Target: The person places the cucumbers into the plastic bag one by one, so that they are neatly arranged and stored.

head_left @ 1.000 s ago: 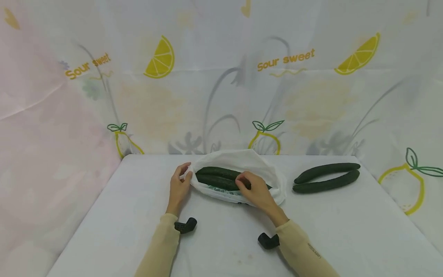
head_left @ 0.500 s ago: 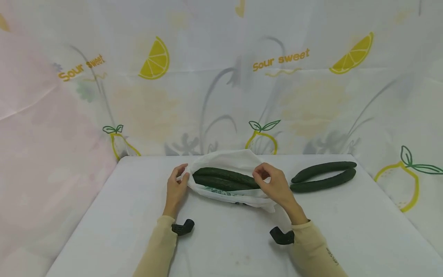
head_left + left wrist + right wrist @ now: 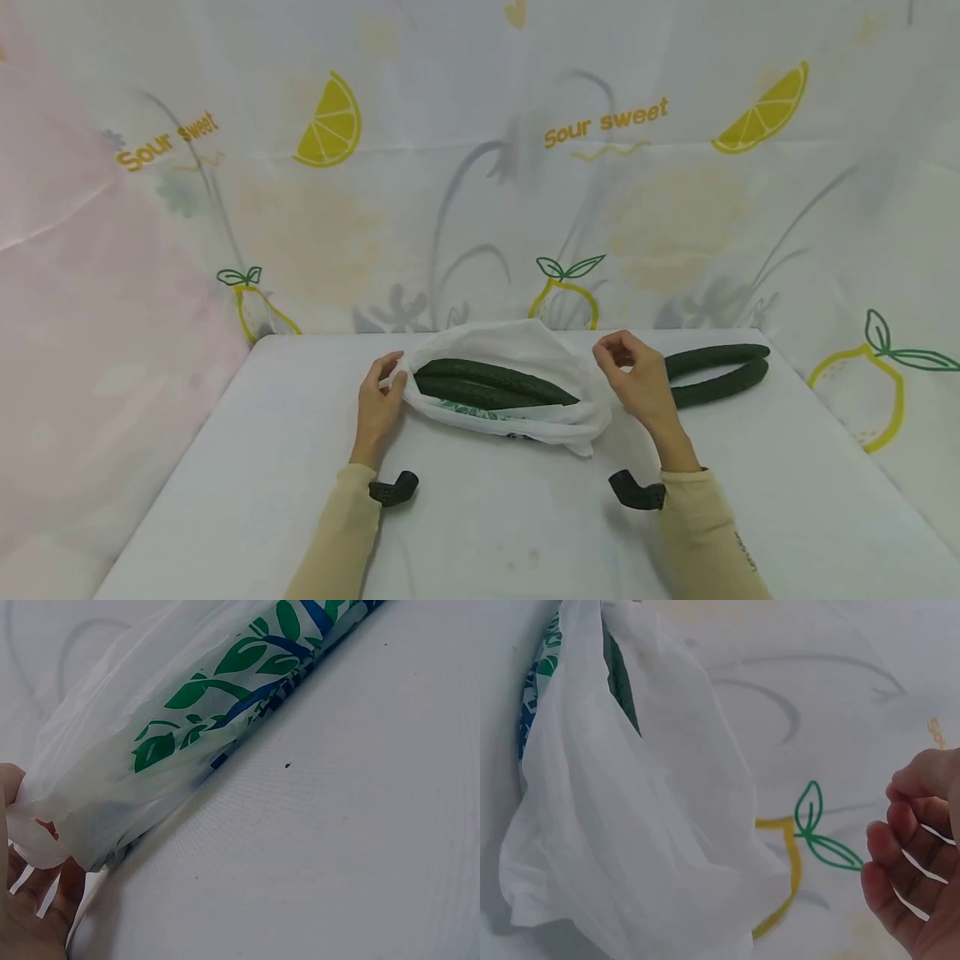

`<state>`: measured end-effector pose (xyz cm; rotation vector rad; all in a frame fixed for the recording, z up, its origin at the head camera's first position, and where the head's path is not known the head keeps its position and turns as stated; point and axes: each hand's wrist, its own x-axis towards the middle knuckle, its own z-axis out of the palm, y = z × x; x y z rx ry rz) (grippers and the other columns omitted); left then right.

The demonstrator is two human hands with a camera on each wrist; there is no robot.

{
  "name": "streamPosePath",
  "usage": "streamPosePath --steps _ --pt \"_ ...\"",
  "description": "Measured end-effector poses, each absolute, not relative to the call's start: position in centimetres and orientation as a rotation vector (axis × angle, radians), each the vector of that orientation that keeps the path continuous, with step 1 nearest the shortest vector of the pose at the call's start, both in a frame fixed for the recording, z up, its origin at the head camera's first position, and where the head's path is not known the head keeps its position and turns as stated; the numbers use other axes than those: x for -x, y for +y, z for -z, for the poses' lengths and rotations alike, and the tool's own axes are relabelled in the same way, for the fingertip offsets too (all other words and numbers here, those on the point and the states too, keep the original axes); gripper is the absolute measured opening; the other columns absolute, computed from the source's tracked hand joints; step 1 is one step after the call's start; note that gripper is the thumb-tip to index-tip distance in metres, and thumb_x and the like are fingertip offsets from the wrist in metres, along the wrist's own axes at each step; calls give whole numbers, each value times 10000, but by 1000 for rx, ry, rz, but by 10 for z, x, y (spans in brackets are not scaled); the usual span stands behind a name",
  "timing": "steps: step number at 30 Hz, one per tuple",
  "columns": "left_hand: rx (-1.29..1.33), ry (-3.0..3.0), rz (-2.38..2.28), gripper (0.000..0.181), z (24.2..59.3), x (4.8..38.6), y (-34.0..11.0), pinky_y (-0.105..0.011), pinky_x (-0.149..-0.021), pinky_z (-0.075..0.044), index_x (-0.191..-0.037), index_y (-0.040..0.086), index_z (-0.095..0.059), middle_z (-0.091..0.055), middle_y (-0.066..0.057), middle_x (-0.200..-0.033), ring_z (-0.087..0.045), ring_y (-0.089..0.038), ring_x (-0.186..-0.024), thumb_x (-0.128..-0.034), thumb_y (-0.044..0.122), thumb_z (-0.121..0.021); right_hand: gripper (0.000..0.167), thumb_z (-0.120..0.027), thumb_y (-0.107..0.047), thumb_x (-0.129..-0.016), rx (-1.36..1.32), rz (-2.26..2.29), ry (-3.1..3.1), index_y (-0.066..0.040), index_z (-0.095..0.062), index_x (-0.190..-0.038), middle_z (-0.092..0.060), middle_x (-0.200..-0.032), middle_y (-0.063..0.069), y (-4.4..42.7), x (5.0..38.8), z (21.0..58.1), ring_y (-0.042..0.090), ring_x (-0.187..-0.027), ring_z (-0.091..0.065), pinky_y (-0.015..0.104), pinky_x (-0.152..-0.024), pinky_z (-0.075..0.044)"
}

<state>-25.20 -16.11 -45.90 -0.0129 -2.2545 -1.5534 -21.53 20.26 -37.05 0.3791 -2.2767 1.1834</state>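
Observation:
A white plastic bag (image 3: pixel 517 337) with green leaf print lies open on the table, two dark green cucumbers (image 3: pixel 487 385) side by side inside it. At its left end my left hand (image 3: pixel 379 408) pinches the rim; the left wrist view shows the bag (image 3: pixel 112 795) gathered between thumb and fingers of that hand (image 3: pixel 37 900). My right hand (image 3: pixel 645 392) is raised off the bag's right end, fingers loosely bent and holding nothing. In the right wrist view that hand (image 3: pixel 922 855) is apart from the bag (image 3: pixel 630 825).
Two more cucumbers (image 3: pixel 720 387) lie on the white table (image 3: pixel 495 517) at the right, partly behind my right hand. A printed cloth (image 3: pixel 450 208) with lemon drawings hangs along the table's back edge.
My right hand has moved right, from over the cucumbers in the bag to beyond its right end. The left hand keeps its grip on the rim. The view has shifted slightly.

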Motion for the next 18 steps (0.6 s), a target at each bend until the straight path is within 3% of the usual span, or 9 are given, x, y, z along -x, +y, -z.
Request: streamPosePath --steps 6,10,18 --pt "5 -2264 1599 344 458 251 -163 -398 -900 -396 -1287 104 -545 -549 -170 -1293 -477 -289 -1214 -943 115 -547 149 -592 -126 -920 -251 -1218 -2275 -5 -638 -994 -660 -841 127 221 215 367 -66 -699 -551 96 -659 -439" --pt "-12 -2275 1596 346 458 251 -163 -366 -894 -394 -1287 109 -548 -555 -157 -1290 -482 -271 -1210 -942 117 -555 198 -559 -66 -923 -197 -1251 -2272 46 -600 -1080 -637 -878 156 228 206 355 -41 -669 -557 97 -626 -434" --pt "-3 -2268 1575 341 457 251 -162 -384 -895 -401 -1280 102 -551 -557 -163 -1282 -486 -277 -1203 -939 118 -552 207 -541 -62 -927 -67 -1350 -2266 55 -580 -1094 -561 -790 -184 245 194 342 -101 -650 -551 99 -627 -441"
